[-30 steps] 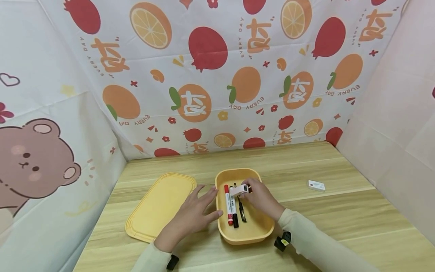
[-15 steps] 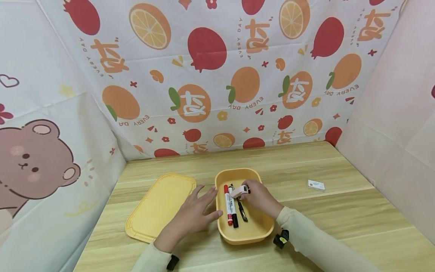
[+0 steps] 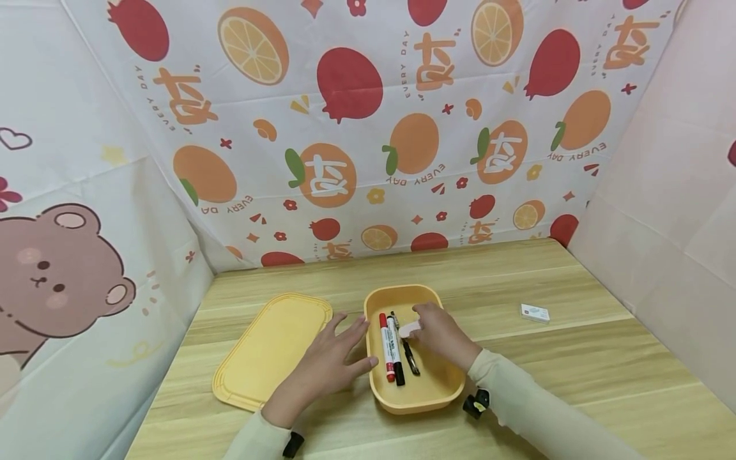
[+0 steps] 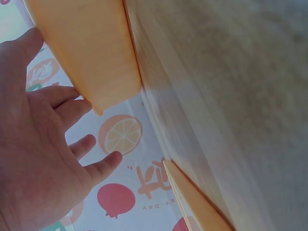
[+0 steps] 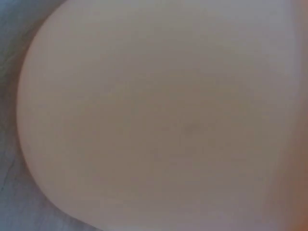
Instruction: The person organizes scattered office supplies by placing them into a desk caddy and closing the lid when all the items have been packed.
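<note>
A yellow bin (image 3: 415, 407) holds a red-capped marker (image 3: 386, 348), a black-capped marker (image 3: 395, 351) and a black pen (image 3: 411, 358). Inside it, beside the pens, my right hand (image 3: 441, 333) grips a small pale pinkish-white item (image 3: 410, 329); the fingers hide much of it. My left hand (image 3: 330, 361) is spread along the bin's left side, fingertips right at the rim. In the left wrist view, the left hand (image 4: 43, 144) has its fingers against the bin's outer wall (image 4: 91, 48). A blurred pale surface fills most of the right wrist view.
Left of the bin a flat yellow lid (image 3: 273, 348) lies on the wooden table (image 3: 575, 383). A small white box (image 3: 535, 313) lies to the right. A fruit-print cloth (image 3: 368, 147) hangs behind, with pale cloth on both sides.
My right hand has turned and lowered the pale item; its dark end, seen before, is now hidden. The black pen's lower end has shifted slightly right. The left hand stays put.
</note>
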The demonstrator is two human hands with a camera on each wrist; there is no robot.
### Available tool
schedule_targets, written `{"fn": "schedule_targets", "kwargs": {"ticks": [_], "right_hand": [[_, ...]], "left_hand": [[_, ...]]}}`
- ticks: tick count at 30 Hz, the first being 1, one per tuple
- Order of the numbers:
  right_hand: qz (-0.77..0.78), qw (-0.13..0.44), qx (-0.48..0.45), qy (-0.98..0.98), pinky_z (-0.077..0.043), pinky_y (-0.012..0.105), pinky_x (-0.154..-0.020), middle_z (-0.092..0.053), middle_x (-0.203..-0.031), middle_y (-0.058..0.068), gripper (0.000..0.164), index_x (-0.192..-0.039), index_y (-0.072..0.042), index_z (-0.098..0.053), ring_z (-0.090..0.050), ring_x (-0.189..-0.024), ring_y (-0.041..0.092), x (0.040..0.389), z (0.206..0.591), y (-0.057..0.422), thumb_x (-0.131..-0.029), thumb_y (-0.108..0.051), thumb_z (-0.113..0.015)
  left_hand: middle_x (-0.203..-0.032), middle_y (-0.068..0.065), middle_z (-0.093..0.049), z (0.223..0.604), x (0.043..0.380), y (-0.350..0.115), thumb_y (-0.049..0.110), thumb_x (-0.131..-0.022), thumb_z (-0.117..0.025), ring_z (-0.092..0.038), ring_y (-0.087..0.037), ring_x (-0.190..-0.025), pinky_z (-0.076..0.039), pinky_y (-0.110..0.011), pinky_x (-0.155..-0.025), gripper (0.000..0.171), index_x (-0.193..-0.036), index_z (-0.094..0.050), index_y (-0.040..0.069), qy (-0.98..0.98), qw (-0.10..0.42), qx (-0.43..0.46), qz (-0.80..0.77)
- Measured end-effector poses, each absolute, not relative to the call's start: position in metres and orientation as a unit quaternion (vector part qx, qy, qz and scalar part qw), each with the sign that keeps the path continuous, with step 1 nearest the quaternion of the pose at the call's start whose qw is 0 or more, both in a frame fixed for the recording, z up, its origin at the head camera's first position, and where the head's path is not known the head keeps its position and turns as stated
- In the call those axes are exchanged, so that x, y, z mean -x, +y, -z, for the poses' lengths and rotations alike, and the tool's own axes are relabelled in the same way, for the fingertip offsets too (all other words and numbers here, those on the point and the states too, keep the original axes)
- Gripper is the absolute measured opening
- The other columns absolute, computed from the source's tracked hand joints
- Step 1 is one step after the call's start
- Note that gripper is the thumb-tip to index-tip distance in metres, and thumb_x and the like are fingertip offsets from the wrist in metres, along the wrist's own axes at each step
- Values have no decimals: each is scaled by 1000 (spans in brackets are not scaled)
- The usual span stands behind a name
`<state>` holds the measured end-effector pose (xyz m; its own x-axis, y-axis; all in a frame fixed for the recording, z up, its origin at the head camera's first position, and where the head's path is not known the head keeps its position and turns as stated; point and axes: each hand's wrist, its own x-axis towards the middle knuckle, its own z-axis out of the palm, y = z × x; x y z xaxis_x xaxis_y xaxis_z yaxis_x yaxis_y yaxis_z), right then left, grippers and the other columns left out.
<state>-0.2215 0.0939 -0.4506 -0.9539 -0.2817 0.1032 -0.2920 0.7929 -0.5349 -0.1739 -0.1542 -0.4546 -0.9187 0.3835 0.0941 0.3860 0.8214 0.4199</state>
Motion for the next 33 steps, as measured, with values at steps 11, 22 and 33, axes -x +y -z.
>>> {"fn": "schedule_targets", "kwargs": {"ticks": [11,22,33], "right_hand": [[-305,20,-153,-940,-48,50,-105,-56,-133,23,57,-139,4,-54,-57,-121,36,216,449,96,-89,-12,-78],[-279,63,-167,-944,-37,58,-114,-44,-152,23,69,-145,-2,-50,-41,-141,40,215,445,98,-89,-31,-79],[-201,91,-177,-959,-15,57,-124,-36,-157,23,77,-150,-5,-45,-27,-150,41,211,442,101,-92,-49,-71]], "left_hand": [[-162,12,-35,456,174,-154,64,-92,-61,-16,-30,-156,-25,-65,-117,77,-156,-41,25,-955,8,204,214],[-162,11,-36,456,174,-153,60,-93,-63,-17,-32,-155,-26,-65,-117,75,-155,-43,24,-955,9,205,215],[-162,11,-36,456,174,-154,60,-92,-63,-16,-32,-155,-25,-65,-117,75,-155,-43,23,-954,13,207,217]]}}
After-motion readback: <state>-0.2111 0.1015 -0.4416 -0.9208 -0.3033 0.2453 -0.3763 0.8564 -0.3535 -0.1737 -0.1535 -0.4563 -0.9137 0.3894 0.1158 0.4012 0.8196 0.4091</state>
